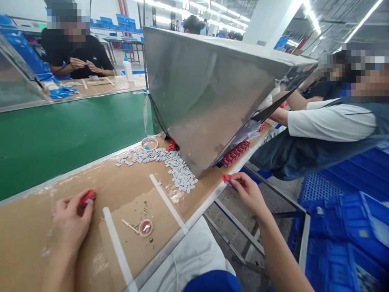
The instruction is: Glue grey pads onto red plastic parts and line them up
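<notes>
At the left, my left hand (73, 221) is closed around a small red and grey toy car (88, 197), just over the brown tabletop. My right hand (247, 190) pinches a second red toy car (226, 179) beside the table's front edge. A row of red toy cars (236, 153) stands under the metal panel, just beyond my right hand. Many small grey flat pieces (181, 174) lie in a loose pile on the table between my hands. Nearer to me are a small round dish (145, 228) of reddish content and a thin stick (130, 226).
A big sheet-metal panel (209, 93) leans over the table's far right. A tape roll (149, 143) lies by the green divider (75, 129). White tape strips (168, 202) cross the tabletop. One co-worker's arm (331, 119) is at right; another person sits opposite. Blue crates (358, 227) stand lower right.
</notes>
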Available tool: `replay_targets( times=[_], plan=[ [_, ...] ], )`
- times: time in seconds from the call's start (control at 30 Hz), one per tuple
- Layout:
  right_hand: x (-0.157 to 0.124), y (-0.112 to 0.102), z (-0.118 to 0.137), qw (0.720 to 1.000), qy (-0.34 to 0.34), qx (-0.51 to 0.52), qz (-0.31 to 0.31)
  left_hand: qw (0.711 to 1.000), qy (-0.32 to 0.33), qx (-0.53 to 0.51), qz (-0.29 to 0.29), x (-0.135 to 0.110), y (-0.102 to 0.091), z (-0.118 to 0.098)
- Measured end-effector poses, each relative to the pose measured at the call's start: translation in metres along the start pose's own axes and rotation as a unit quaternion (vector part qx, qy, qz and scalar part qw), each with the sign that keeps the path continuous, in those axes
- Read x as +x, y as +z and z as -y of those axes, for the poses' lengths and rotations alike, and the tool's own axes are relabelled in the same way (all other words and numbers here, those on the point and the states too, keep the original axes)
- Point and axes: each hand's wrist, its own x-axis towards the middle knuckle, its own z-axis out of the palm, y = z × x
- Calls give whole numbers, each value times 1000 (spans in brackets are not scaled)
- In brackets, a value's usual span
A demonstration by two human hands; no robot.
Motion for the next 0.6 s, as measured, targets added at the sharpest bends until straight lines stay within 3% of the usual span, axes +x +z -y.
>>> replay_targets(
  times=[0.07, 0.13, 0.27, 0.37, 0.43, 0.6],
  plan=[
    [12, 3, -31, 990, 5, -124, -68, 1000, -1, -3, -21, -1, -5, -4],
    [23, 12, -48, 982, -1, -171, -84, 999, -6, -37, -25, -2, -12, -9],
    [44, 32, -58, 976, -7, -195, -94, 986, -100, -131, -33, -8, -31, -22],
    [62, 41, -64, 969, 2, -213, -123, 958, -158, -237, -38, -12, -39, -29],
    [72, 43, -68, 964, 10, -223, -142, 912, -212, -350, -41, -12, -37, -29],
    [69, 26, -60, 961, 5, -227, -161, 743, -344, -573, -19, -6, -26, -21]
  ],
)
